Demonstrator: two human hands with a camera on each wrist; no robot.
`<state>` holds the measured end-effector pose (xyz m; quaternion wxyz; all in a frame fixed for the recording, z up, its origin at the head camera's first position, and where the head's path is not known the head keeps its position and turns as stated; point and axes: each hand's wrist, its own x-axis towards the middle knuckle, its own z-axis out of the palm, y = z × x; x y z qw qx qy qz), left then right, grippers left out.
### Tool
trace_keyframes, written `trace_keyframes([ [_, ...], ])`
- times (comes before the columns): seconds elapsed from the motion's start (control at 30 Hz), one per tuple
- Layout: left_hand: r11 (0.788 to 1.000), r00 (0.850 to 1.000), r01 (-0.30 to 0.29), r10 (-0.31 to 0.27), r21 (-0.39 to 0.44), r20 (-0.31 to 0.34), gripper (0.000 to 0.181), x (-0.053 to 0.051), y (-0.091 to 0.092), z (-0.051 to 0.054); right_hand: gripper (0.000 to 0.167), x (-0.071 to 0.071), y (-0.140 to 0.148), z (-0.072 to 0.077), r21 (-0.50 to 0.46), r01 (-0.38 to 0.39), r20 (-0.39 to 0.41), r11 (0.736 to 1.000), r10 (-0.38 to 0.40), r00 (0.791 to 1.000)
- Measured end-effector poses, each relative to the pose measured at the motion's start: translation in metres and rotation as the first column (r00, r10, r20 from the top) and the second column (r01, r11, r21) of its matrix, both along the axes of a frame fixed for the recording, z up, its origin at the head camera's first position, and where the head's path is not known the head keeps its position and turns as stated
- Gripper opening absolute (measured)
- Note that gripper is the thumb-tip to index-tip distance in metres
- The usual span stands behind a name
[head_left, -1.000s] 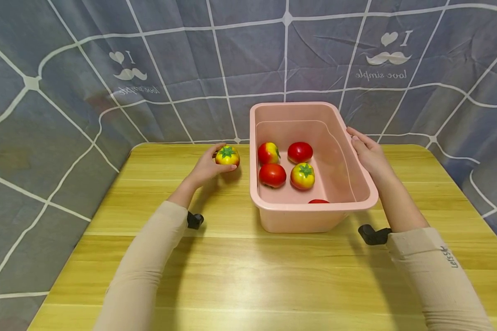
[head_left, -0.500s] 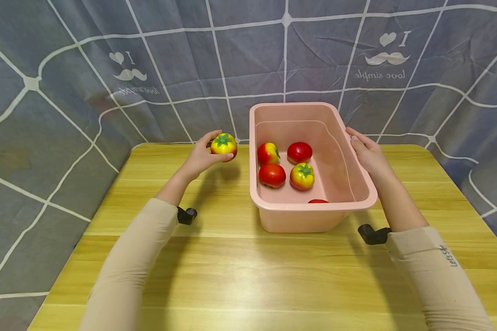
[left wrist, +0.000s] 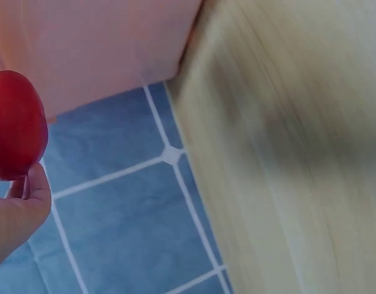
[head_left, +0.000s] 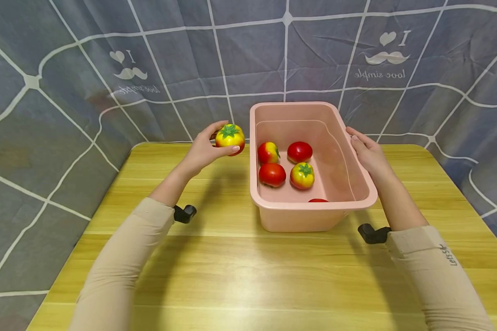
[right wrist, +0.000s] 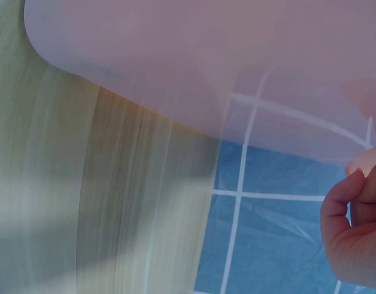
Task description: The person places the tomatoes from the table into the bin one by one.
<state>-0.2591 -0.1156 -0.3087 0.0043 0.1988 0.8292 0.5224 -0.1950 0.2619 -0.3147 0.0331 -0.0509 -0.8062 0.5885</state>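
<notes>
My left hand [head_left: 203,151] grips a yellow-and-red tomato [head_left: 230,138] with a green leafy top, held above the table just left of a pink plastic tub [head_left: 298,219]. In the left wrist view the tomato's red underside [left wrist: 16,125] shows beside the tub's wall [left wrist: 96,49]. On the tub's right rim, my right hand [head_left: 370,158] holds on with curled fingers; the right wrist view shows these fingers [right wrist: 344,202] at the rim. Inside the tub lie several tomatoes, among them a yellow-topped one [head_left: 302,176] and a red one [head_left: 272,174]. Another red one is mostly hidden behind the near rim.
The tub stands on a wooden table [head_left: 248,276] in its back half. Behind and to both sides hangs a grey-blue curtain [head_left: 182,59] with white lines. A black wrist mount [head_left: 185,214] sits on the left wrist, and another mount [head_left: 374,233] on the right.
My left hand has lifted the tomato up off the table, first drifting slightly left, then back right toward the tub. The right hand and the tub stay in place.
</notes>
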Motion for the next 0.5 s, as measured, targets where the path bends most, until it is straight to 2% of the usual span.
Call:
trace_keyframes([
  [0.23, 1.0, 1.0, 0.012, -0.012, 0.023, 0.008, 0.072, 0.01, 0.009, 0.011, 0.057, 0.001, 0.0, 0.0, 0.012, -0.001, -0.009, 1.0, 0.001, 1.0],
  [0.5, 1.0, 1.0, 0.003, -0.003, 0.014, -0.014, 0.072, 0.013, 0.014, 0.02, 0.057, 0.0, 0.0, 0.0, 0.01, 0.002, -0.001, 1.0, -0.002, 1.0],
])
